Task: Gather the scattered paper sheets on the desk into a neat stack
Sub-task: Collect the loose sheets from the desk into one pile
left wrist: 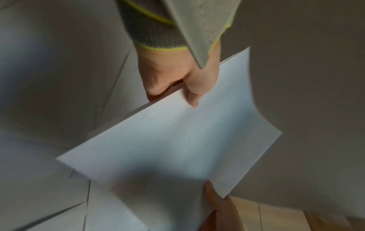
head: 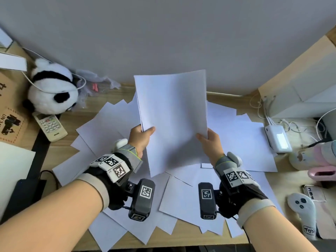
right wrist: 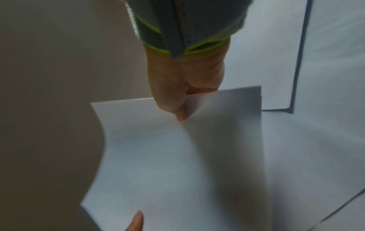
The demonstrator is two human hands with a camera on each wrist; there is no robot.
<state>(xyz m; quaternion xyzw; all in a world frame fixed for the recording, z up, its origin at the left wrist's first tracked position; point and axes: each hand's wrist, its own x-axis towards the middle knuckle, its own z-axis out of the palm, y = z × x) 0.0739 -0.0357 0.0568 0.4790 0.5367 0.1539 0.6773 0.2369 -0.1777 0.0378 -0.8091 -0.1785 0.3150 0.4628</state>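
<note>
Loose paper sheets lie fanned across the desk along the frame's lower centre. Above them, your left hand and right hand each pinch a side edge of the gathered paper stack, raised mid-frame. A panda plush sits upper left.

White remote control at nine o'clock on the desk, below a plush panda, carries the brand "AUX" near its lower end. At the far left edge a brown cardboard box shows the letters "UN" beside a black printed figure; its other markings are too cut off to read. Black-and-white square code tags sit on both wrist rigs at six o'clock.
</note>
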